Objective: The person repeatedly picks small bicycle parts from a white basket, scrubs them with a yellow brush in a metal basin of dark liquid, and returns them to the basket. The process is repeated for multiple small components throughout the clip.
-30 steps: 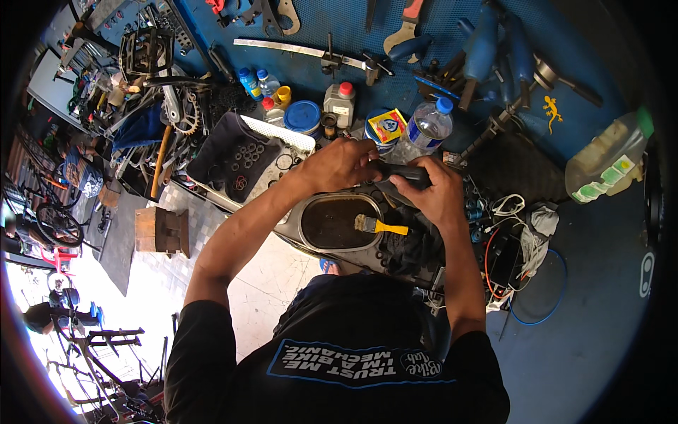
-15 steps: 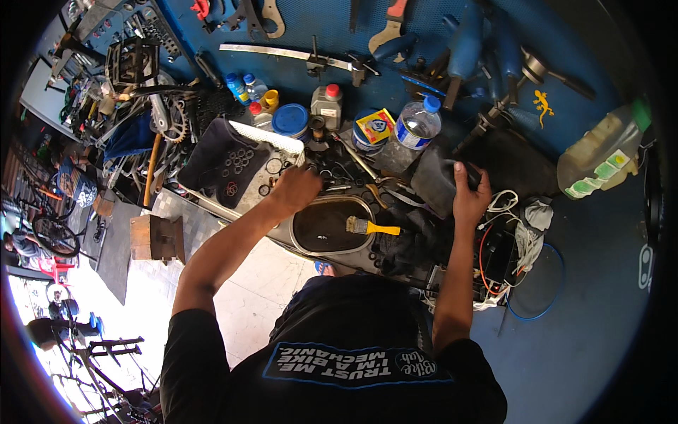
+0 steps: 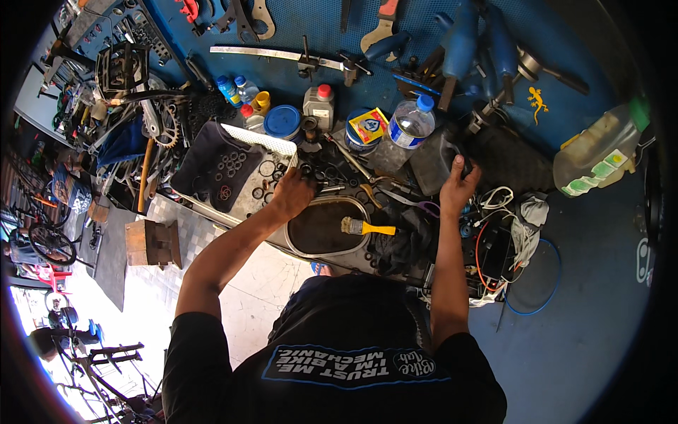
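Note:
My left hand (image 3: 293,192) is over small dark parts on the bench, beside the white tray's corner and above the metal basin. Its fingers are closed downward; whatever they pinch is hidden. On the right, my right hand (image 3: 459,185) has its thumb up and its fingers curled against a black object (image 3: 452,147), whose kind I cannot make out. In the oval basin (image 3: 288,237) is dark liquid, and a yellow-handled brush (image 3: 378,229) lies across it. The white tray (image 3: 260,136) holds a dark cloth (image 3: 206,155) with several metal rings on it.
Behind my hands stand a blue-lidded tub (image 3: 282,122), a grey bottle with a red cap (image 3: 321,106) and a clear bottle (image 3: 413,126). Purple-handled scissors (image 3: 428,208) lie near my right wrist. Right of it are cables (image 3: 498,199). A wooden block (image 3: 145,242) is at left.
The view has shifted slightly. My right hand has moved a little away and left, and the black object no longer covers the scissors' handles. My left hand remains by the small parts.

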`<action>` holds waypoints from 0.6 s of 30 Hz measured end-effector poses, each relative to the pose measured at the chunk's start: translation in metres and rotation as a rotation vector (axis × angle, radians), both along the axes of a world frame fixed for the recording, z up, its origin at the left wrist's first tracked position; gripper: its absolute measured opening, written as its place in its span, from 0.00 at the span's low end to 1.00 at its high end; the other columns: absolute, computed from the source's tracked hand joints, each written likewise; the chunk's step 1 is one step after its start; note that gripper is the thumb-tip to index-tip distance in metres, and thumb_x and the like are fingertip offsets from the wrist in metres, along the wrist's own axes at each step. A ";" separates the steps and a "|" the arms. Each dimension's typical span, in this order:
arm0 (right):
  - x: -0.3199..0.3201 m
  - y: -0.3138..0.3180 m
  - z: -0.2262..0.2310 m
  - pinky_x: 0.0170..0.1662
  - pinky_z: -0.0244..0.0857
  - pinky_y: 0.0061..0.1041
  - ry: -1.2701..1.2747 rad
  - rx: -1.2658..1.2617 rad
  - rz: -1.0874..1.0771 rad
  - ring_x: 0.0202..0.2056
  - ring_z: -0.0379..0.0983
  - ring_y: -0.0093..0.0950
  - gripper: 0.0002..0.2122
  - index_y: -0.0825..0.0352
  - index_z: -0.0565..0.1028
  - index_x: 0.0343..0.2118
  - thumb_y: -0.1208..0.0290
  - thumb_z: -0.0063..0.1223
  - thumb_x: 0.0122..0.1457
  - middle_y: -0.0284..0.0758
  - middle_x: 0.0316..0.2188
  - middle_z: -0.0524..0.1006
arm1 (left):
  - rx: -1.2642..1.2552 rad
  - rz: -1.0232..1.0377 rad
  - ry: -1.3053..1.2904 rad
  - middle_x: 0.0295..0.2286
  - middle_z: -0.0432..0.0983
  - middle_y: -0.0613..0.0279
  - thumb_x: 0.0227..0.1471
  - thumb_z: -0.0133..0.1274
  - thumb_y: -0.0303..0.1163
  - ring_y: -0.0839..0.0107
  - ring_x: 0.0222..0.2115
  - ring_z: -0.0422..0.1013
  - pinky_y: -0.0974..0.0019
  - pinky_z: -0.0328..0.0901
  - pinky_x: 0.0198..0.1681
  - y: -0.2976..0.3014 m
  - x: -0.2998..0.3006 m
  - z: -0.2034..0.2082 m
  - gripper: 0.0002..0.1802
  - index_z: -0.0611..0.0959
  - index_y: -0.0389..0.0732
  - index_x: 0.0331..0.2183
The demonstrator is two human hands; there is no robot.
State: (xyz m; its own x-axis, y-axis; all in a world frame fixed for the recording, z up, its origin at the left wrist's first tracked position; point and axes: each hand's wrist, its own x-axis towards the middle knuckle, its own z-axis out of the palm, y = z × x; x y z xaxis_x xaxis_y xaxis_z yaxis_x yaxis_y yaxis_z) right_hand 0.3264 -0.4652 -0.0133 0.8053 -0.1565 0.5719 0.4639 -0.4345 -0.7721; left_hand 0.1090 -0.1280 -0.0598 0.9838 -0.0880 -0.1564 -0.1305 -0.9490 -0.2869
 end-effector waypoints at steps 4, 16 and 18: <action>0.006 -0.004 -0.015 0.56 0.66 0.44 0.087 -0.098 0.031 0.51 0.72 0.48 0.31 0.73 0.74 0.55 0.43 0.55 0.72 0.49 0.48 0.73 | -0.089 0.020 -0.042 0.36 0.88 0.58 0.61 0.52 0.32 0.57 0.47 0.81 0.55 0.68 0.58 0.002 0.002 -0.001 0.14 0.88 0.45 0.46; -0.055 -0.016 0.039 0.58 0.66 0.46 -0.160 -0.524 0.228 0.51 0.75 0.47 0.25 0.66 0.76 0.57 0.58 0.70 0.62 0.45 0.49 0.79 | -0.919 0.400 -0.250 0.34 0.86 0.53 0.62 0.58 0.26 0.55 0.34 0.85 0.57 0.79 0.37 -0.009 -0.014 0.046 0.08 0.84 0.35 0.43; -0.095 -0.007 0.042 0.56 0.69 0.43 0.080 -0.601 0.605 0.50 0.76 0.44 0.25 0.62 0.77 0.56 0.60 0.73 0.58 0.39 0.45 0.81 | -1.308 0.548 -0.280 0.36 0.85 0.54 0.63 0.59 0.25 0.58 0.32 0.85 0.61 0.79 0.35 -0.013 -0.023 0.041 0.12 0.82 0.32 0.47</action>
